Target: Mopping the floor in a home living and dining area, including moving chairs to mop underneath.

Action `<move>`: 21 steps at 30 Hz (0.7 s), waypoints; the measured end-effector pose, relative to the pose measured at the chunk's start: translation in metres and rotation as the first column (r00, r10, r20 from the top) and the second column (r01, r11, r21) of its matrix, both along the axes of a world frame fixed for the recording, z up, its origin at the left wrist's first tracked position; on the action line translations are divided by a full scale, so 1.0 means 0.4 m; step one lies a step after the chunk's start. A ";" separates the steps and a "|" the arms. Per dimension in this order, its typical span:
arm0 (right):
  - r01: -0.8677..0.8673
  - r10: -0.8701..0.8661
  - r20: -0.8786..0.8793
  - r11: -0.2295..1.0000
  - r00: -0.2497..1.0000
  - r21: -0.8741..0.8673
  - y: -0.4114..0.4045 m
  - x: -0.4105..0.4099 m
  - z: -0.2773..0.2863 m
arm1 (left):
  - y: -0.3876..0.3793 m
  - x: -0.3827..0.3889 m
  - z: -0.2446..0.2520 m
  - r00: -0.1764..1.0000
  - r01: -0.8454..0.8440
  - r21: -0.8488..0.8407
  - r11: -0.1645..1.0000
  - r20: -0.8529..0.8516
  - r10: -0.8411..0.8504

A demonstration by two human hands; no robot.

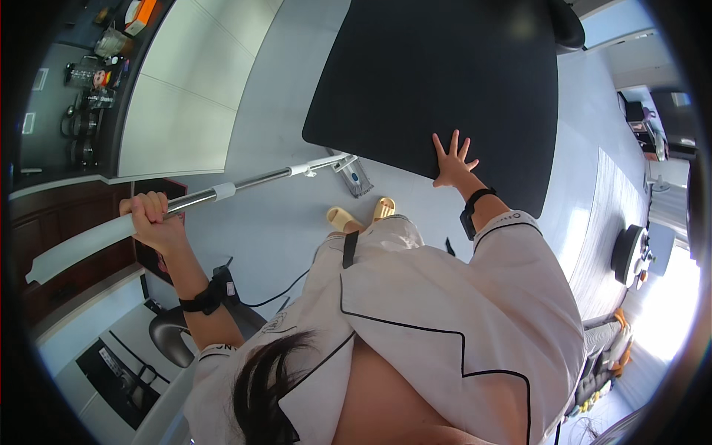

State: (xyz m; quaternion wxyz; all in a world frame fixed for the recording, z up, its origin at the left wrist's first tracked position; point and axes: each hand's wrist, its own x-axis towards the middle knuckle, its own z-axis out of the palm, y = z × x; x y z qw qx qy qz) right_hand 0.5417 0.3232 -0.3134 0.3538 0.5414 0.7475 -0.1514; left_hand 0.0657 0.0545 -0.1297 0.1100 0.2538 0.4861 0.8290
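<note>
My left hand [153,219] grips the metal pole of a flat mop [261,179] near its white plastic handle sleeve [83,250]. The pole slants down and away to the mop head [354,177], which rests on the floor by the near left corner of a black table [434,83]. Grey fringe shows along the head's near end; its far end is partly hidden by the tabletop. My right hand [453,164] lies at the table's near edge with its fingers spread and nothing held. Both wrists wear black bands.
My feet in yellow slippers [384,208] stand just behind the mop head. White cabinets [183,100] with a dark counter holding glass jugs run along the left. A dark chair [169,336] stands behind on the left. A round side table [628,256] stands far right.
</note>
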 end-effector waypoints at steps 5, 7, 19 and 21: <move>0.030 -0.029 -0.028 0.999 0.999 0.014 0.035 0.012 0.001 | 0.023 0.004 0.006 1.000 -0.028 0.005 1.000 -0.001 0.028; 0.022 -0.022 0.007 1.000 1.000 -0.008 0.010 -0.005 -0.021 | 0.008 -0.020 -0.012 0.999 -0.044 0.000 0.999 0.004 0.044; -0.008 0.027 0.119 0.988 0.993 -0.157 -0.056 -0.021 -0.092 | -0.068 -0.036 -0.087 0.994 -0.089 0.129 0.988 0.078 0.079; -0.028 0.062 0.172 0.980 0.983 -0.195 -0.046 0.002 -0.105 | -0.064 -0.033 -0.086 1.000 -0.015 0.143 0.990 0.022 0.012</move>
